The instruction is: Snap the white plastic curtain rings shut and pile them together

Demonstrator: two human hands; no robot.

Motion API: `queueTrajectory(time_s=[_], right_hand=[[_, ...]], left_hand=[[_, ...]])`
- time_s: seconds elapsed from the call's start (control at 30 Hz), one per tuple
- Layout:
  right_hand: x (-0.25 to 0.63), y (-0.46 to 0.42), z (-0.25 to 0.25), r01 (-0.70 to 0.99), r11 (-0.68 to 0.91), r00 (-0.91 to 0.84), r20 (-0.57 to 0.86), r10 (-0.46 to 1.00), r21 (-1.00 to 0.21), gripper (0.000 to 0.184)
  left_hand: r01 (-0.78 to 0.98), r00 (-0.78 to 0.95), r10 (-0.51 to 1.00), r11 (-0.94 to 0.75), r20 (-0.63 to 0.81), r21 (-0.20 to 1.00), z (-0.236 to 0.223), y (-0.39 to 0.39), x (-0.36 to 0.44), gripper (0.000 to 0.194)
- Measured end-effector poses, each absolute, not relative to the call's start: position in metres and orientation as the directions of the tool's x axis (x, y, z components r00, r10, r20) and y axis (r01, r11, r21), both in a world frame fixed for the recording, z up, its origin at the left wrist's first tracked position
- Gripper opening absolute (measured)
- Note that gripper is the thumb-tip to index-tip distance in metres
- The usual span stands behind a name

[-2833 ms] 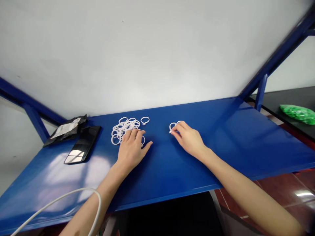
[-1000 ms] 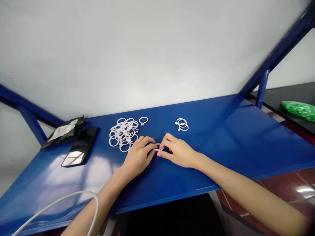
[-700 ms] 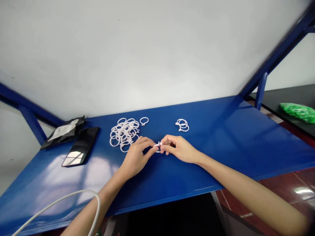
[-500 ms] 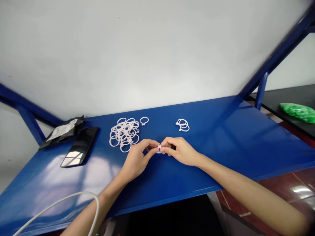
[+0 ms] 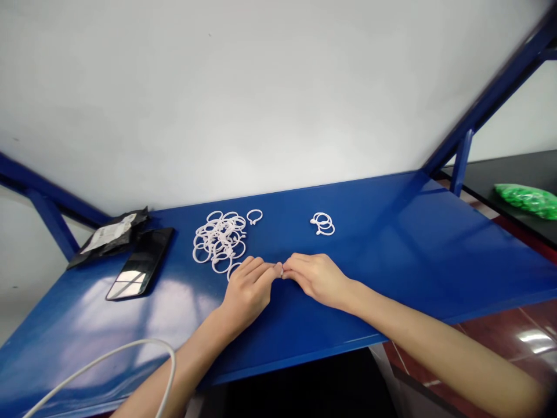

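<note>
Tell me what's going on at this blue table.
A person's left hand and right hand meet fingertip to fingertip, pinching a small white piece mostly hidden by the fingers. Just beyond the left hand lies a loose pile of white rings, with a single ring behind it. Two overlapping rings lie apart, beyond the right hand. A phone and a black package lie farther left.
</note>
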State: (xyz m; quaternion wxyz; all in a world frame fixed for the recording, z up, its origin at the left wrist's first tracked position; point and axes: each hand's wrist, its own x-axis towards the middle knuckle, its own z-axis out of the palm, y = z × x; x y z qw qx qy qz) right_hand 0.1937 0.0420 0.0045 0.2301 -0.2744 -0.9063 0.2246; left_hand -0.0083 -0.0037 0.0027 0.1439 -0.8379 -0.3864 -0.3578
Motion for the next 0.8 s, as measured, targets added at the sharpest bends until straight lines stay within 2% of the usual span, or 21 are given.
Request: queueTrajectory(time_s=[0.13, 0.27, 0.33, 0.4, 0.5, 0.63, 0.73, 0.8], right_hand=[[0.192, 0.044, 0.001, 0.417, 0.779, -0.750, 0.306, 0.586, -0.469, 0.016], [0.192, 0.052, 0.002, 0.461, 0.742, -0.694, 0.323, 0.643, -0.487, 0.015], [0.195, 0.059, 0.005, 0.538, 0.720, -0.640, 0.344, 0.688, -0.439, 0.017], [0.201, 0.068, 0.009, 0.669, 0.655, -0.550, 0.359, 0.754, -0.351, 0.021], [0.215, 0.081, 0.015, 0.854, 0.467, -0.372, 0.357, 0.857, -0.228, 0.026], [0.230, 0.092, 0.019, 0.933, 0.309, -0.238, 0.330, 0.914, -0.184, 0.024], [0.231, 0.091, 0.020, 0.931, 0.299, -0.219, 0.335, 0.916, -0.209, 0.026], [0.227, 0.086, 0.021, 0.891, 0.378, -0.270, 0.375, 0.887, -0.251, 0.029]], left_hand=[[0.757, 0.465, 0.522, -0.653, 0.715, -0.016, -0.001, -0.002, -0.008, 0.026], [0.812, 0.418, 0.629, -0.582, 0.656, 0.041, -0.004, 0.004, -0.008, 0.019], [0.874, 0.364, 0.694, -0.486, 0.621, 0.031, 0.000, 0.011, -0.010, 0.016], [0.938, 0.295, 0.754, -0.347, 0.587, -0.026, 0.005, 0.022, -0.012, 0.025], [0.977, 0.212, 0.849, -0.173, 0.484, -0.124, 0.014, 0.046, -0.017, 0.034], [0.973, 0.168, 0.918, -0.096, 0.359, -0.209, 0.018, 0.083, -0.021, 0.031], [0.978, 0.159, 0.938, -0.106, 0.308, -0.182, 0.016, 0.097, -0.022, 0.027], [0.983, 0.182, 0.935, -0.165, 0.305, -0.079, 0.016, 0.093, -0.019, 0.025]])
